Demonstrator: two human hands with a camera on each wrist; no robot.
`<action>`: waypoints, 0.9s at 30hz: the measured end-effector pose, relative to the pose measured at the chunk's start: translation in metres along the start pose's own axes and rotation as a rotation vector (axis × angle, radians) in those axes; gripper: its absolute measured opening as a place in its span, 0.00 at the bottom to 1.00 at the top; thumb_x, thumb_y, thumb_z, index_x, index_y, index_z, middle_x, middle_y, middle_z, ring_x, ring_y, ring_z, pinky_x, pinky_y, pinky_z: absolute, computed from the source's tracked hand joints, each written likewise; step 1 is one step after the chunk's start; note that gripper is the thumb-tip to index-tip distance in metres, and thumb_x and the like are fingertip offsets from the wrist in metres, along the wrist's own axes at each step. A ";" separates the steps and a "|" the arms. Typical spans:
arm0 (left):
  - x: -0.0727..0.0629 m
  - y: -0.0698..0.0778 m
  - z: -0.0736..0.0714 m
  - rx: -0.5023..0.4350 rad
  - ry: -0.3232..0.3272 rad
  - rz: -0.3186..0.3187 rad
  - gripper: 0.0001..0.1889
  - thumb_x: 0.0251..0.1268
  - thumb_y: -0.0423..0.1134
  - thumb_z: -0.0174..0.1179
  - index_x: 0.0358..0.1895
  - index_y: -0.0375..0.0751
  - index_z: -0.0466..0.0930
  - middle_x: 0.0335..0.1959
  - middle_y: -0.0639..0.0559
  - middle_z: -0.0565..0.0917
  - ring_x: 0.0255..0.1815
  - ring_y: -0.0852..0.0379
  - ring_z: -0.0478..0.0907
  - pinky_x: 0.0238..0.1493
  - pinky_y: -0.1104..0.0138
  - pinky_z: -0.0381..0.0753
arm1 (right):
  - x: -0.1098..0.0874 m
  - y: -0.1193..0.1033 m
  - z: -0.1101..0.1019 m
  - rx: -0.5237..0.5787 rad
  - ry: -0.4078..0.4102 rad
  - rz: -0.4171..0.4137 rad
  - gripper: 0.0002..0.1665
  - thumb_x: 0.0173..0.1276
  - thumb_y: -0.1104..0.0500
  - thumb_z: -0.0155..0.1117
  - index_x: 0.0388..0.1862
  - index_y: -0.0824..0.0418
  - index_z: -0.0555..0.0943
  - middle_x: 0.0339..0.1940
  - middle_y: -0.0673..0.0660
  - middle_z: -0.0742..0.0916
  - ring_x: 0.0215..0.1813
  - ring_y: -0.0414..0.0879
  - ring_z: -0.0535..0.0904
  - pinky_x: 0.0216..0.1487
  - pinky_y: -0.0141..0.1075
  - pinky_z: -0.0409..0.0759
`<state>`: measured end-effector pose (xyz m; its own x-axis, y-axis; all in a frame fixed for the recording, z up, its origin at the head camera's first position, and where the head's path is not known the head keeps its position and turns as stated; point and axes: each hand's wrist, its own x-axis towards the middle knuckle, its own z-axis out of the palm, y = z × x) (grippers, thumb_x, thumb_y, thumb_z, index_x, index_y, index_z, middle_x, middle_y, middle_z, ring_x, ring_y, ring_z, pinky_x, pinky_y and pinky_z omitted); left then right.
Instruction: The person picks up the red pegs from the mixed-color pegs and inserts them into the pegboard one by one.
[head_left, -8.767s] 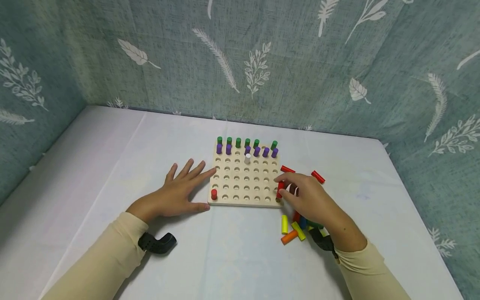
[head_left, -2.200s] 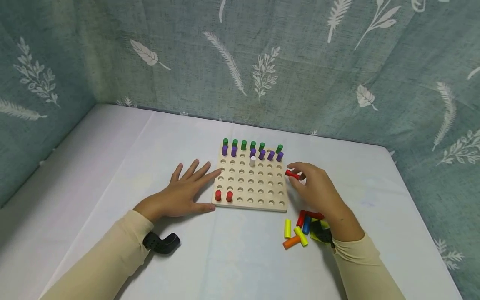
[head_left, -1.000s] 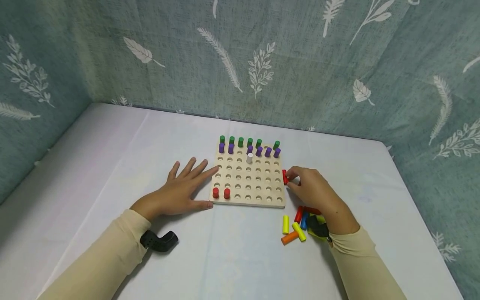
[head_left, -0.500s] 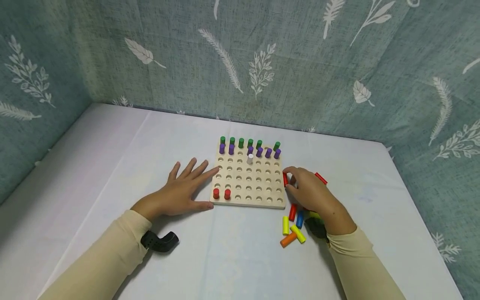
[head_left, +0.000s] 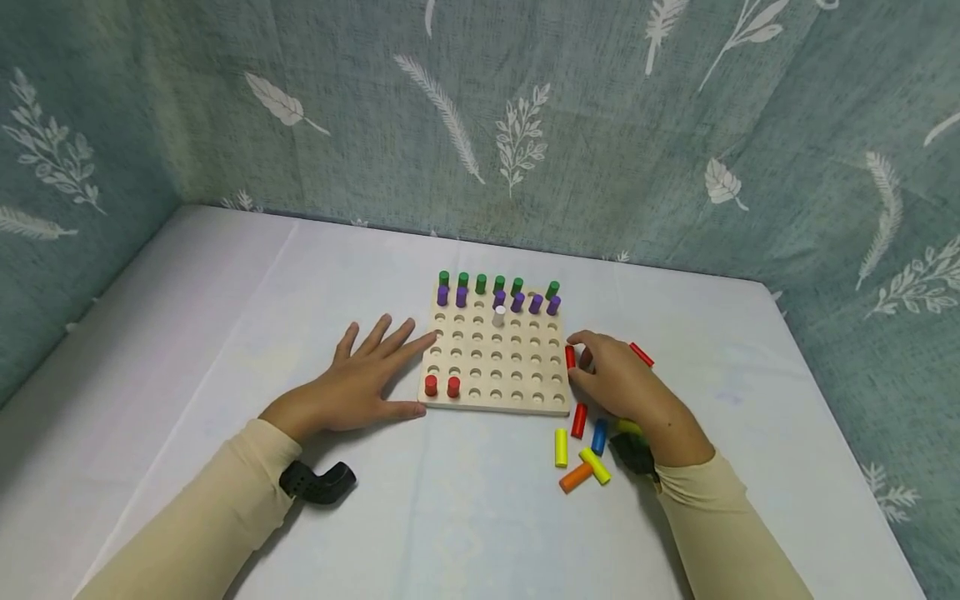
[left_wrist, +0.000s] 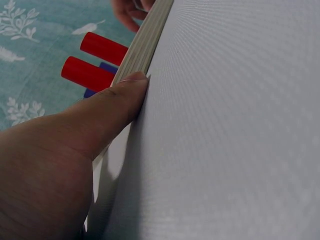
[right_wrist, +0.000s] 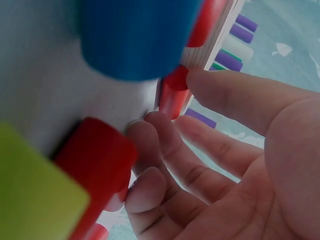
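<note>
A pale wooden pegboard (head_left: 495, 408) lies on the table, with green pegs along its back row, purple pegs in the row before it and a white peg (head_left: 498, 316). Two red pegs (head_left: 453, 387) stand at its front left. My left hand (head_left: 356, 379) lies with fingers spread, a fingertip over the left edge and the thumb against the front left corner. Beside the right edge, my right hand (head_left: 618, 375) pinches a red peg (head_left: 570, 357) between thumb and index finger, one at each end. In the right wrist view, the thumb touches that red peg (right_wrist: 175, 92).
Loose pegs lie right of the board's front: a red peg (head_left: 579, 421), yellow pegs (head_left: 561, 448), a blue peg (head_left: 599, 437) and an orange peg (head_left: 576, 477). Another red peg (head_left: 641, 354) lies beyond my right hand. A patterned cloth (head_left: 480, 125) hangs behind.
A second red peg has come to stand in the front row. The right hand has brought another red peg against the board's right edge. Loose red and yellow pegs have shifted left.
</note>
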<state>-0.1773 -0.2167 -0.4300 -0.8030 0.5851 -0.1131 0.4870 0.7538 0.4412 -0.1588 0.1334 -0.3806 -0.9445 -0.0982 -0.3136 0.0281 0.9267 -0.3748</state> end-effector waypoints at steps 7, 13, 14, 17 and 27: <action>0.000 -0.001 0.001 -0.001 -0.002 -0.001 0.51 0.58 0.69 0.63 0.81 0.66 0.45 0.84 0.46 0.44 0.84 0.36 0.31 0.74 0.34 0.23 | 0.001 0.001 0.001 -0.012 0.003 -0.011 0.29 0.71 0.56 0.65 0.69 0.59 0.73 0.50 0.61 0.85 0.45 0.51 0.79 0.53 0.47 0.85; 0.000 -0.003 0.001 0.010 0.003 -0.002 0.52 0.58 0.69 0.64 0.81 0.67 0.44 0.84 0.46 0.44 0.84 0.37 0.31 0.74 0.34 0.22 | 0.002 -0.001 0.001 0.023 0.005 -0.011 0.27 0.70 0.57 0.66 0.66 0.59 0.72 0.47 0.61 0.85 0.41 0.50 0.79 0.46 0.41 0.86; 0.000 -0.003 0.000 0.008 0.010 0.001 0.51 0.58 0.68 0.64 0.81 0.67 0.45 0.84 0.46 0.44 0.84 0.36 0.31 0.74 0.34 0.22 | 0.002 -0.001 0.000 0.032 0.009 -0.015 0.27 0.70 0.58 0.66 0.65 0.59 0.71 0.47 0.61 0.85 0.40 0.50 0.79 0.45 0.41 0.86; 0.001 -0.003 0.001 0.002 0.012 0.002 0.51 0.57 0.69 0.63 0.81 0.67 0.45 0.84 0.46 0.44 0.84 0.36 0.31 0.74 0.34 0.22 | 0.002 -0.001 0.000 0.060 0.014 -0.012 0.26 0.69 0.59 0.67 0.61 0.58 0.70 0.46 0.61 0.85 0.39 0.50 0.79 0.43 0.39 0.86; 0.002 -0.003 0.004 0.009 0.002 -0.002 0.51 0.58 0.69 0.63 0.81 0.67 0.45 0.84 0.45 0.44 0.84 0.37 0.31 0.74 0.34 0.22 | 0.001 0.002 0.004 0.070 0.031 -0.011 0.20 0.70 0.59 0.66 0.56 0.56 0.70 0.43 0.60 0.84 0.38 0.50 0.79 0.40 0.37 0.85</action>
<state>-0.1787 -0.2163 -0.4351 -0.8047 0.5829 -0.1127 0.4881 0.7577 0.4332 -0.1588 0.1342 -0.3849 -0.9546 -0.0956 -0.2821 0.0398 0.8977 -0.4388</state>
